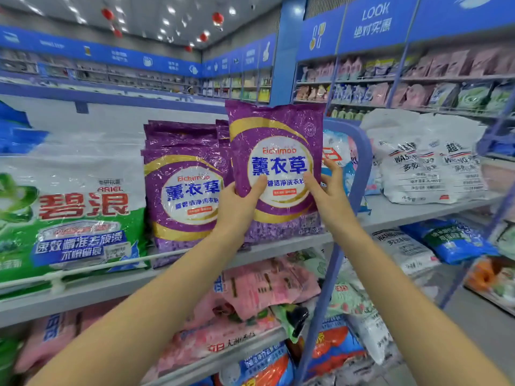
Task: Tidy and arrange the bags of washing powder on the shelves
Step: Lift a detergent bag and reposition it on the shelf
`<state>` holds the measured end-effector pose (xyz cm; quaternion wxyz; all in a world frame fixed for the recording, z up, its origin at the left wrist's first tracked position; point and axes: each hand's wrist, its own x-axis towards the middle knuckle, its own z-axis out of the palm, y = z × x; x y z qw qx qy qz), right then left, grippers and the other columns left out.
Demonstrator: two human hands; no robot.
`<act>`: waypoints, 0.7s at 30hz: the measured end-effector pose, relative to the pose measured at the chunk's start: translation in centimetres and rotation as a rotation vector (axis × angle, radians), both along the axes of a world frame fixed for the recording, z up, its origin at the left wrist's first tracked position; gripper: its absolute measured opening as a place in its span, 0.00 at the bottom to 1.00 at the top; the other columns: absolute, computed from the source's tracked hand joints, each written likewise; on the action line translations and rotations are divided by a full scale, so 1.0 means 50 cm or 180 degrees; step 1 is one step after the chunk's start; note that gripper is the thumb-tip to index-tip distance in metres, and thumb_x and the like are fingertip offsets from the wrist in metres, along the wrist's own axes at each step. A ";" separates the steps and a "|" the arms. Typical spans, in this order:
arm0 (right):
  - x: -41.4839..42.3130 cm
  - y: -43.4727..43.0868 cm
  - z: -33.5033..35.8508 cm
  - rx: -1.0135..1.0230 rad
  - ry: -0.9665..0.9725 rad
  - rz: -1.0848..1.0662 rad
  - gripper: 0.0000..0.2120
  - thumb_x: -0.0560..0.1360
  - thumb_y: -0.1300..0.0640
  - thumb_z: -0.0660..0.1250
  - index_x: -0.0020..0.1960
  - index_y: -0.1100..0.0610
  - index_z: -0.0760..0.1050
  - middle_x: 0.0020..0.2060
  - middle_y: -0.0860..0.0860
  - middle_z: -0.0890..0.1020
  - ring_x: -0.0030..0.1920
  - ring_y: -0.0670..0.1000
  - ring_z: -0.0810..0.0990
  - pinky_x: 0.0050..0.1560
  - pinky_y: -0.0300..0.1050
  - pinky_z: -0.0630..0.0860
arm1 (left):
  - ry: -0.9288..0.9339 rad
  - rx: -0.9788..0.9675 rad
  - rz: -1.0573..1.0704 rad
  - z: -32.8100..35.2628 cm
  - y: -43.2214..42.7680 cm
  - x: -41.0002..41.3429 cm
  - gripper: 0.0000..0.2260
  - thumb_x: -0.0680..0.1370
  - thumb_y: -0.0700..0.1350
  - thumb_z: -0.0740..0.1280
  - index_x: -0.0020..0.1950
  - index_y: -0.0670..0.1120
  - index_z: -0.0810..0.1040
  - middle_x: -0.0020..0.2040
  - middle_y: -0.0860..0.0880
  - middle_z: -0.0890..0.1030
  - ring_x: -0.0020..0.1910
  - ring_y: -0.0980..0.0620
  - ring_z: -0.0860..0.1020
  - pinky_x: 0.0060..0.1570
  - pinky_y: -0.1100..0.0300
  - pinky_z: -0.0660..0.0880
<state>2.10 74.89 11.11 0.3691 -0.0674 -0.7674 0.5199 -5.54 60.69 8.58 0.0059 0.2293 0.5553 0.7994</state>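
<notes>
Top shelf (404,207), left to right: big green-and-white bag (72,207) with red characters; stack of purple bags (184,190) standing upright, front faces out; a pale blue bag (337,151), mostly hidden; white bags (426,168) with black print, slumped together.

A blue post (362,168) curves up just right of the held bag and splits the shelf run. The pale blue bag sits between the post and the held bag, close behind the right fingers.

Lower shelf: pink bags (264,288) lying in a loose heap; a blue bag (446,240) flat, further right.

Held bag (274,151): purple, glossy, gold swirl round a white disc, blue characters, red label. Upright, face out, raised above the neighbouring stack and just right of it, its bottom edge near the shelf lip.

Left hand (237,207) grips the lower left edge, thumb on the front, fingers hidden behind. Right hand (328,196) grips the right edge, thumb on the front, fingers curled round the side.
</notes>
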 end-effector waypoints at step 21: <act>-0.120 0.060 -0.147 0.1268 0.0154 -0.0296 0.36 0.76 0.37 0.52 0.77 0.54 0.44 0.76 0.56 0.49 0.76 0.51 0.46 0.71 0.40 0.42 | 0.1430 -0.1316 0.1961 -0.077 0.107 -0.041 0.30 0.79 0.59 0.54 0.77 0.54 0.47 0.77 0.51 0.57 0.74 0.53 0.59 0.71 0.50 0.63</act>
